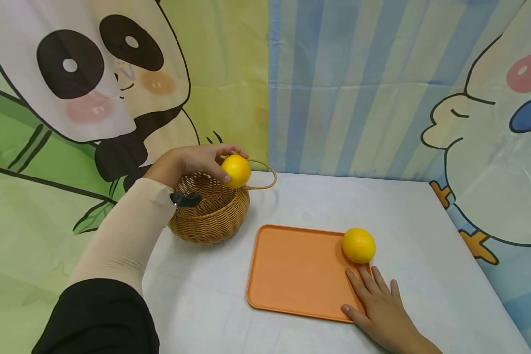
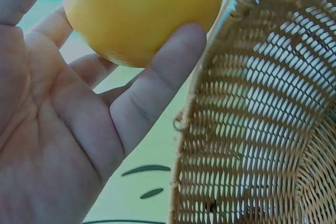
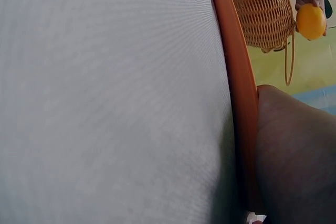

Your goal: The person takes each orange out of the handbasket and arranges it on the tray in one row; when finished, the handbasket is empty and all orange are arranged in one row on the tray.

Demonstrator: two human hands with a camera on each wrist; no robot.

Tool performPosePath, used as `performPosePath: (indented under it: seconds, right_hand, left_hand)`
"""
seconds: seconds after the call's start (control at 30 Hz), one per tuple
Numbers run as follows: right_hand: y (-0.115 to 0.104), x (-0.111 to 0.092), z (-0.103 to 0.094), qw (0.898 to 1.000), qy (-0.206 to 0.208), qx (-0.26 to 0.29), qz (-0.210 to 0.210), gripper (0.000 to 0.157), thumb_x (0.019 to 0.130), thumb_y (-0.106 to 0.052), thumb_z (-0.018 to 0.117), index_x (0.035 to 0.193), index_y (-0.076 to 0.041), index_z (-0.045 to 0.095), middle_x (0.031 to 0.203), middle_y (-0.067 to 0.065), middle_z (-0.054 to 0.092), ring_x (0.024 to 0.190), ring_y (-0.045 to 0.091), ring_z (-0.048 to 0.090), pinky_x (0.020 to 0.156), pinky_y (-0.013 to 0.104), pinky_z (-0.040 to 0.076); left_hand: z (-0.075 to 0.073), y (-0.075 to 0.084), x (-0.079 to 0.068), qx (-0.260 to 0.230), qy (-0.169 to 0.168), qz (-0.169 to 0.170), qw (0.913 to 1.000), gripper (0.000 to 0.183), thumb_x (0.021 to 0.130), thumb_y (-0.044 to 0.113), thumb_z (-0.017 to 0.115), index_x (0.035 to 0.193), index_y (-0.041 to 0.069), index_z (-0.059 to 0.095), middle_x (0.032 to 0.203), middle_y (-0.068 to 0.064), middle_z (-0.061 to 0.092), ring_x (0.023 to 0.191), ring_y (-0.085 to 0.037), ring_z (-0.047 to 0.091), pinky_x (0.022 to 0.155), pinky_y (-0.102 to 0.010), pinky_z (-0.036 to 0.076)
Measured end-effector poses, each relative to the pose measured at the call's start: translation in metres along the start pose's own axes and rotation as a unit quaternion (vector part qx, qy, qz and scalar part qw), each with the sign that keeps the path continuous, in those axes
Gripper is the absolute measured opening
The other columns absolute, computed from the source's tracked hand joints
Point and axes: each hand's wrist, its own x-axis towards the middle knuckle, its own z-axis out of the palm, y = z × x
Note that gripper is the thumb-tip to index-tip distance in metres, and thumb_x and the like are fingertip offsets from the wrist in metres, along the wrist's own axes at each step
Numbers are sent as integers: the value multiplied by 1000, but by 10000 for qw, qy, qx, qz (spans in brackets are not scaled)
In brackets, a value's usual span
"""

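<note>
My left hand [image 1: 203, 162] grips a round yellow orange [image 1: 236, 171] between thumb and fingers, over the back right rim of a wicker basket [image 1: 210, 227]. In the left wrist view the fingers curl about the orange [image 2: 142, 14], beside the woven basket wall [image 2: 236, 103]. My right hand [image 1: 378, 307] lies with fingers spread on the right edge of an orange tray [image 1: 303, 273]. A second orange [image 1: 359, 245] sits at the tray's back right corner, just beyond the right fingertips. The right wrist view shows the thumb [image 3: 294, 145] against the tray's rim [image 3: 239, 61].
The basket's thin looped handle [image 1: 265, 177] sticks out to its right. A white-covered table [image 1: 336, 201] runs beneath everything. Behind it hangs a curtain [image 1: 345, 88] printed with stripes and cartoon animals. A black strap end [image 1: 186, 199] hangs from the left wrist over the basket.
</note>
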Motion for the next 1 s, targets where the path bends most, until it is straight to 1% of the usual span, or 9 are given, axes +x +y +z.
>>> performPosePath:
  seconds: [0.13,0.3,0.4,0.53,0.7,0.77,0.83,1.0]
  right_hand:
    - [0,0,0,10000,-1,14,10,91,96,-80,54,164,-20,47,172,22,29,157,54,18,109,88,11]
    - [0,0,0,10000,10,12,10,91,96,-80,54,164,-20,47,172,22,28,157,54,18,109,88,12]
    - [0,0,-1,10000,15,40,-17,90,96,-79,55,164,-19,47,172,22,28,157,54,18,108,88,12]
    - [-1,0,-3,10000,15,91,-36,89,97,-77,56,163,-19,47,171,23,29,157,55,19,108,88,12]
    - [-2,-1,-4,10000,-4,47,-6,90,97,-78,55,163,-18,47,171,23,30,156,55,19,108,88,13]
    - [-3,-1,-4,10000,-4,35,-1,90,97,-78,55,163,-18,47,171,23,30,156,55,19,108,88,13]
    - [-3,-1,-4,10000,-6,35,1,90,97,-78,55,163,-18,48,171,23,29,156,55,19,108,88,13]
    - [-3,0,-5,10000,-16,46,-16,90,97,-78,55,163,-18,47,171,23,29,156,55,19,108,88,13]
  left_hand:
    - [3,8,5,56,8,126,9999,76,84,11,83,152,22,50,143,-13,55,121,-38,58,97,-47,53]
    - [11,18,13,68,-68,405,9991,75,86,12,82,152,22,49,152,-9,47,124,-37,58,99,-45,53]
    - [19,25,19,-48,-127,678,9976,74,85,11,82,151,20,50,155,-9,42,124,-38,58,97,-45,55]
    - [31,34,28,-294,-251,1110,9931,73,85,10,81,151,17,49,156,-11,40,125,-39,57,95,-46,57]
    - [48,41,40,-529,-298,1488,9870,74,86,7,83,151,15,48,158,-12,39,131,-39,54,99,-48,54]
    - [54,42,44,-572,-342,1577,9852,74,86,6,83,150,14,48,158,-13,40,132,-40,54,100,-49,54]
    - [61,43,48,-542,-379,1637,9843,72,86,7,83,149,14,49,158,-12,40,131,-40,54,98,-49,55]
    - [76,41,58,-617,-501,1650,9831,71,84,5,84,146,14,49,158,-11,37,130,-39,54,94,-48,57]
